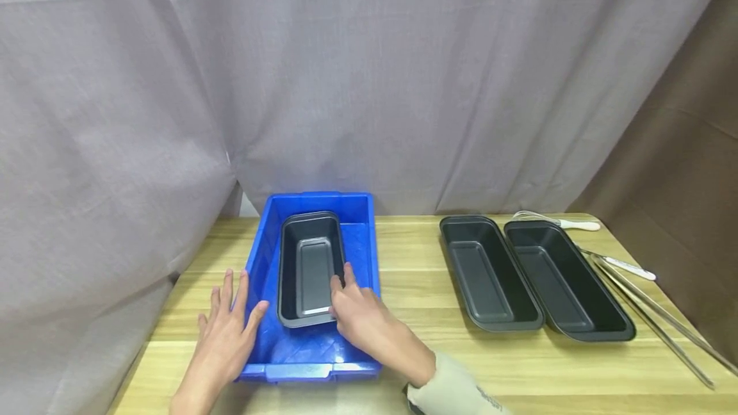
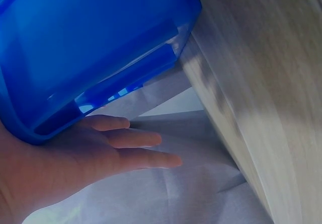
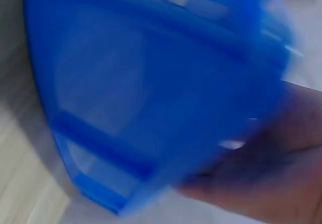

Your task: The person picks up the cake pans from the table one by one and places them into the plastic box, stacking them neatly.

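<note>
A dark loaf pan sits inside a blue plastic bin on the wooden table. My right hand reaches over the bin's right wall and holds the pan by its near right rim, some fingertips inside the pan. In the right wrist view, blurred, the right hand is partly hidden behind the bin's wall. My left hand rests against the bin's left side, fingers straight and spread. The left wrist view has the left hand with extended fingers beside the bin's rim.
To the right, two more dark loaf pans, a nearer-left one and a right one, lie side by side. Beyond them are a whisk, a white-handled utensil and long metal tongs. A grey curtain hangs behind the table.
</note>
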Demonstrator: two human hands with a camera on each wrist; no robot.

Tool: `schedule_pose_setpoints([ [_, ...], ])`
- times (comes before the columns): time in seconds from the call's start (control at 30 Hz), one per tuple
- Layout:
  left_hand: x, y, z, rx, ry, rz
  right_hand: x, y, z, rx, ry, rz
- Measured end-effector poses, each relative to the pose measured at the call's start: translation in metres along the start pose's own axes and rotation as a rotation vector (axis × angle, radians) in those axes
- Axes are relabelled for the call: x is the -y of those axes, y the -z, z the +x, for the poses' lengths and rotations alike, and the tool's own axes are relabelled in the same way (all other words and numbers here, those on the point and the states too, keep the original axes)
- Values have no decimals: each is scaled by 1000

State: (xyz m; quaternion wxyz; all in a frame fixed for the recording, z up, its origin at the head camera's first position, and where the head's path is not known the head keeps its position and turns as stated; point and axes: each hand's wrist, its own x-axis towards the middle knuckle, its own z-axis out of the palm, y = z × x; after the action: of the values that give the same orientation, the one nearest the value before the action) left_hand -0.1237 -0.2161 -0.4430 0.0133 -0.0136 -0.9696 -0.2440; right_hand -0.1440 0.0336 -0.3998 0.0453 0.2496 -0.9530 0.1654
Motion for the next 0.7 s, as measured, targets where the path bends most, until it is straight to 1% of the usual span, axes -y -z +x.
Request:
schedule_pose_setpoints([
  [0.03,0,0,0,-2,-1,-2,-4,4,-4,-70,50,-28],
  [0.1,0,0,0,-4,-3,-1,-19,14,-15,-192,103,-45],
  [0.17,0,0,0,-10,-4,-4,-41,25,-26,-265,92,-10],
  [0.2,0,-1,1,-12,-4,-5,-56,29,-33,-290,56,11],
  [0.27,0,-1,1,-15,-5,-6,-88,38,-48,-323,-49,13],
  [0.4,1,-2,0,-14,-8,-13,-157,46,-85,-373,-279,-74],
  [0.47,1,-3,0,-13,-9,-16,-184,46,-103,-383,-376,-108],
  [0.57,2,-3,-1,-21,-11,-16,-213,45,-124,-383,-464,-119],
  [0.63,2,-3,-1,-26,-12,-20,-223,46,-133,-362,-497,-106],
  [0.7,2,-2,-1,-33,-16,-23,-230,48,-137,-336,-516,-87],
])
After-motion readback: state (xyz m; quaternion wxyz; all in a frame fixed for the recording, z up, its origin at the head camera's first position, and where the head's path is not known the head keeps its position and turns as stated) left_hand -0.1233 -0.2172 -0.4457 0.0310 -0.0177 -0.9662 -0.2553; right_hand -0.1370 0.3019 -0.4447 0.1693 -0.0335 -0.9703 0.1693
